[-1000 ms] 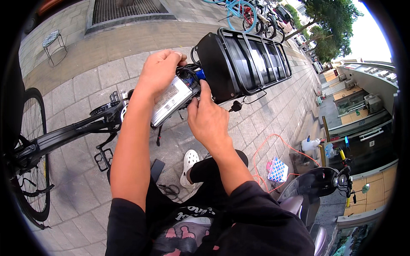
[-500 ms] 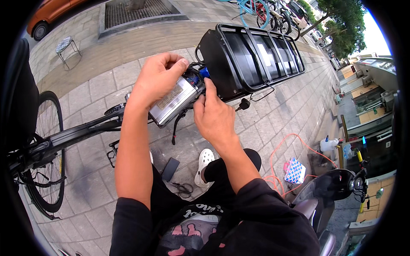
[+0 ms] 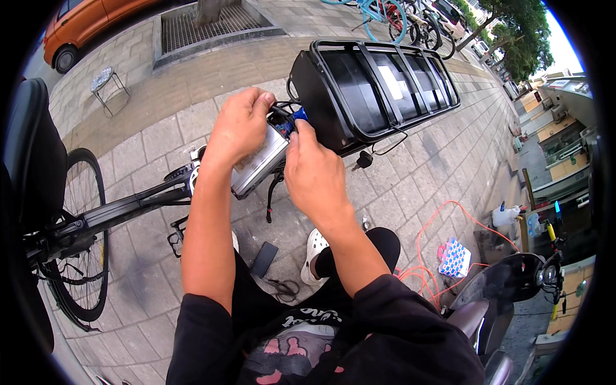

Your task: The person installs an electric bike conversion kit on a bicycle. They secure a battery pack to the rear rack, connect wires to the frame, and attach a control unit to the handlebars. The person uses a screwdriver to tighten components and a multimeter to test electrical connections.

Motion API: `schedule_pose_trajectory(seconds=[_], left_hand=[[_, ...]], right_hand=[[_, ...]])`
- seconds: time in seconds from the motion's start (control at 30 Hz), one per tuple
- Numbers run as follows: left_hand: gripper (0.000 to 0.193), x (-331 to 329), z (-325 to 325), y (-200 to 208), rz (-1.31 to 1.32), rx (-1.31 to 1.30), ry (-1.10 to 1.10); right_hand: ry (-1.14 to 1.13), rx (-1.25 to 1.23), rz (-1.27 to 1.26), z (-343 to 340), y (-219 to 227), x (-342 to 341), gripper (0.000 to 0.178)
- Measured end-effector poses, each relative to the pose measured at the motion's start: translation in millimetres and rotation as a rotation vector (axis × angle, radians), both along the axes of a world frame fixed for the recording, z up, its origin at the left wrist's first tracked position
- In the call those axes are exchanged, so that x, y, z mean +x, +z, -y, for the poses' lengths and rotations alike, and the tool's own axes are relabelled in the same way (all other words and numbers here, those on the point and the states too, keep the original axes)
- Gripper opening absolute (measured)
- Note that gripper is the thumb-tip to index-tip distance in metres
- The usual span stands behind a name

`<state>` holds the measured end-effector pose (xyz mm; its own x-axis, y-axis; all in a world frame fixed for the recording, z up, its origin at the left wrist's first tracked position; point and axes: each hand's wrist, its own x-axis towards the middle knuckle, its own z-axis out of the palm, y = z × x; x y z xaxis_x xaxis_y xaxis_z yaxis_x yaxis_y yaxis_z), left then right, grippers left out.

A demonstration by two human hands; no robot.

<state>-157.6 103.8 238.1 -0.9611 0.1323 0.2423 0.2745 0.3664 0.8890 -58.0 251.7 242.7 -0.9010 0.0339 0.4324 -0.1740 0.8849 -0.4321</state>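
Note:
A silver metal controller box (image 3: 260, 165) with a label is tilted beneath my hands, its upper end full of coloured wires. At that end my left hand (image 3: 240, 128) pinches a black cable (image 3: 280, 107) between thumb and fingers. My right hand (image 3: 314, 170) is closed at the box's near corner, index finger against a blue connector (image 3: 299, 114); what lies between its finger and thumb is hidden. Just beyond stands a long black battery case (image 3: 314, 96) under the black rear rack (image 3: 366, 90) of an electric bike. The bike's frame (image 3: 122, 212) runs off to the left.
A dark phone-like slab (image 3: 264, 258) and a coil of black cord (image 3: 283, 290) lie on the paving by my feet. An orange cable (image 3: 420, 240) loops beside a checked box (image 3: 454, 258). A parked scooter (image 3: 507, 279) stands at right, a small stool (image 3: 109, 86) at far left.
The whole view has shifted slightly. My left fingers have closed in on the black cable, and my right thumb and index finger have come nearer each other at the box's end.

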Motion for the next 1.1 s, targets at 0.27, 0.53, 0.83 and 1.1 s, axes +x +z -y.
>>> schedule_pose_trajectory(seconds=[0.27,0.53,0.83,1.1], left_hand=[[0.036,-4,6,-4,0.069,0.128,-0.101],[0.027,6,11,18,0.397,0.418,-0.184],[0.027,11,26,26,0.425,0.379,-0.174],[0.031,13,44,16,0.274,0.286,-0.25]], right_hand=[[-0.097,0.081,-0.039,10,4,-9,0.022],[-0.15,0.09,-0.082,8,-8,-12,0.022],[-0.115,0.081,-0.064,6,-9,-11,0.021],[-0.146,0.088,-0.04,9,-7,-10,0.022]])
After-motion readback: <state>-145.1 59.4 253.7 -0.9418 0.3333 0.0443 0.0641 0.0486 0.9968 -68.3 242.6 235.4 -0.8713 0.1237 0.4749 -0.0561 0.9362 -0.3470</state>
